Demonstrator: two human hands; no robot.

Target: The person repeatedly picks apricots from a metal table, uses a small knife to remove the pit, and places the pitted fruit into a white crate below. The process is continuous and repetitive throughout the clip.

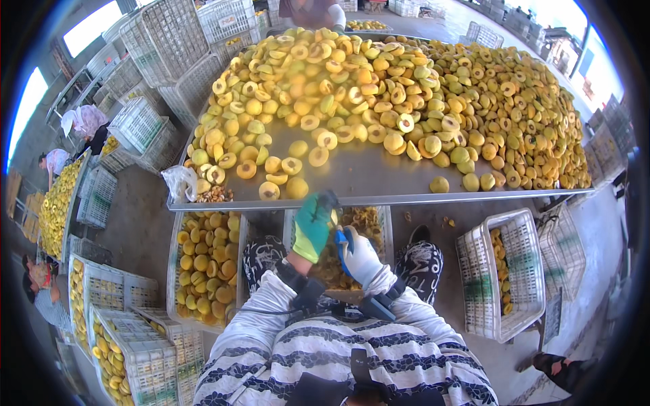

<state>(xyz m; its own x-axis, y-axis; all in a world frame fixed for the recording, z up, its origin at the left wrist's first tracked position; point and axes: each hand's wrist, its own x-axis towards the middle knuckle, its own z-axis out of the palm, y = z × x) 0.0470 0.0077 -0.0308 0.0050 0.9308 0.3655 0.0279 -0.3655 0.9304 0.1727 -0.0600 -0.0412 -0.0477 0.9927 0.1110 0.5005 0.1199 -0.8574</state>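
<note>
My left hand (313, 227), in a green glove with a yellow-green cuff and dark fingertips, is just below the front edge of a metal table (350, 175). Its fingers close on a small yellow fruit piece (333, 218), mostly hidden. Close beside it, my right hand (359, 255) wears a white glove with blue on its palm side. Those fingers are curled towards the fruit; whether they grip a tool is unclear. Below both hands, between my knees, stands a crate of brownish-yellow fruit scraps (363, 221). Halved yellow stone fruit (315, 86), probably peaches, is heaped on the table.
Fruit fills a white plastic crate (208, 264) by my left knee. A tilted crate (502, 274) is at right. A clear plastic bag (180, 182) and small brown bits (216, 194) lie at the table's left corner. Across the table is a person (310, 12); others work at left.
</note>
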